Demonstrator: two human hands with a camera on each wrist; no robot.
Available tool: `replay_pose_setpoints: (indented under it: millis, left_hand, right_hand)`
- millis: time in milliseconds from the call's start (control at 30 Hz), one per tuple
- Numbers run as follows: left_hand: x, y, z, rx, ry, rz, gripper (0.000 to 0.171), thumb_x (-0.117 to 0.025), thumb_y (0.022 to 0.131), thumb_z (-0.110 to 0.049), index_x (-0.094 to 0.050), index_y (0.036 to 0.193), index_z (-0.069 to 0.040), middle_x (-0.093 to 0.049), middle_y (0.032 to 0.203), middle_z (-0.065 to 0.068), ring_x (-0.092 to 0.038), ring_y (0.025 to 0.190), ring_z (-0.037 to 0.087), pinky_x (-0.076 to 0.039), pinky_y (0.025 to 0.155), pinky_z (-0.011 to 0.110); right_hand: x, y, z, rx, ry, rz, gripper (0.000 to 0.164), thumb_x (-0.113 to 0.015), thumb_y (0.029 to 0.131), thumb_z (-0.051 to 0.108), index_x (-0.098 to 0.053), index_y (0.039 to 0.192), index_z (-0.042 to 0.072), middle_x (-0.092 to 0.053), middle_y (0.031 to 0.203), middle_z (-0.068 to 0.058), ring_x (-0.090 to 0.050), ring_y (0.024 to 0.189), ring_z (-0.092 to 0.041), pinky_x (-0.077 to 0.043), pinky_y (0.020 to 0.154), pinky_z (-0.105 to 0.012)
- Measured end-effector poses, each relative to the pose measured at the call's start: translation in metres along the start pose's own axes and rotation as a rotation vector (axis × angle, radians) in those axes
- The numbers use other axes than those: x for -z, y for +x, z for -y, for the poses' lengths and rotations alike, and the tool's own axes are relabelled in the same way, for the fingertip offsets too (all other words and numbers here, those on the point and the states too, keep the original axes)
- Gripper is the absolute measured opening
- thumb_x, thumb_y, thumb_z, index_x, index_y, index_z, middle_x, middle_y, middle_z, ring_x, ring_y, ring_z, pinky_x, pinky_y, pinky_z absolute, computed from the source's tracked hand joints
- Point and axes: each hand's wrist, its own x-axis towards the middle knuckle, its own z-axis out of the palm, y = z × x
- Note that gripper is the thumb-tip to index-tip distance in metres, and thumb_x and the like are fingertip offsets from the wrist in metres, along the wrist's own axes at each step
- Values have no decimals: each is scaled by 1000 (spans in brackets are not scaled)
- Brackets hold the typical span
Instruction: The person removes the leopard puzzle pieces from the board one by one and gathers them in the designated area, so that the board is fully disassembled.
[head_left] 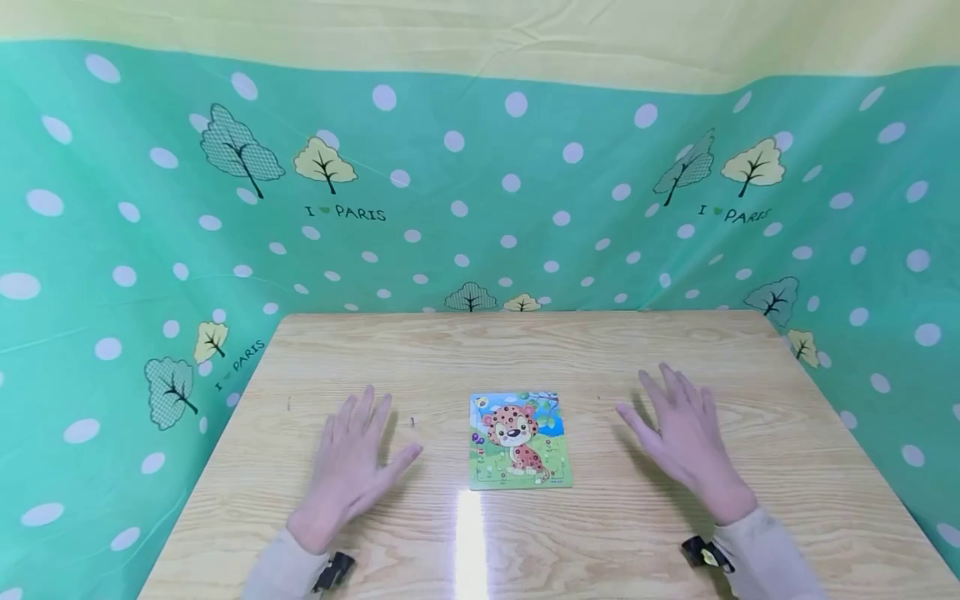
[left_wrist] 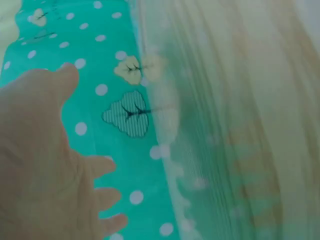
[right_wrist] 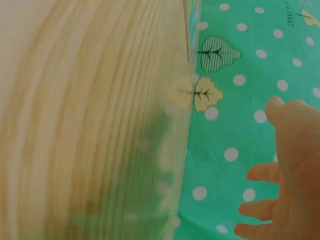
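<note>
Head view: your left hand [head_left: 351, 462] and right hand [head_left: 686, 437] are spread, grasping nothing, over the bench [head_left: 600, 542]; the leopard picture board [head_left: 520, 440] lies between them, at your left hand's three o'clock. A sideways push could make it skid.

A flat, square, colourful board printed with a spotted leopard [head_left: 521, 440] lies on the pale, wood-grained table [head_left: 405, 350], a white streak of glare [head_left: 471, 542] just in front and a tiny dark speck [head_left: 412, 422], perhaps only a mark, to its left.
</note>
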Motion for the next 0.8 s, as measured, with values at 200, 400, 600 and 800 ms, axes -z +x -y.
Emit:
replay_pose_setpoints:
  millis: [200,400,600,800]
  left_hand:
    - [-8,1,-9,-48,-165,149,90,-51,104,-67,-32,167,-5,-20,176,22,-19,161,52,-16,128,75]
    - [-16,6,-22,-92,-205,244,93,-58,101,-65,-35,165,-3,-22,176,22,-20,162,51,-15,131,70]
    - [-22,12,-41,-132,-225,269,90,-64,99,-61,-41,162,-2,-26,174,22,-23,161,51,-17,132,68]
    - [-30,20,-56,-164,-226,269,87,-66,99,-57,-41,163,-4,-28,174,22,-25,160,50,-19,131,68]
  right_hand:
    - [-12,4,17,77,121,-65,58,-68,104,40,-62,143,-3,-53,153,-35,-51,138,-59,-43,110,-77]
    - [-27,7,37,93,230,3,49,-71,103,36,-68,137,1,-67,140,-24,-63,130,-46,-54,108,-65]
    - [-40,14,66,102,323,106,39,-75,100,29,-73,131,5,-76,122,-11,-73,108,-27,-64,92,-47]
    - [-54,25,94,155,385,189,29,-76,99,25,-77,123,8,-72,95,3,-61,81,-5,-55,70,-23]
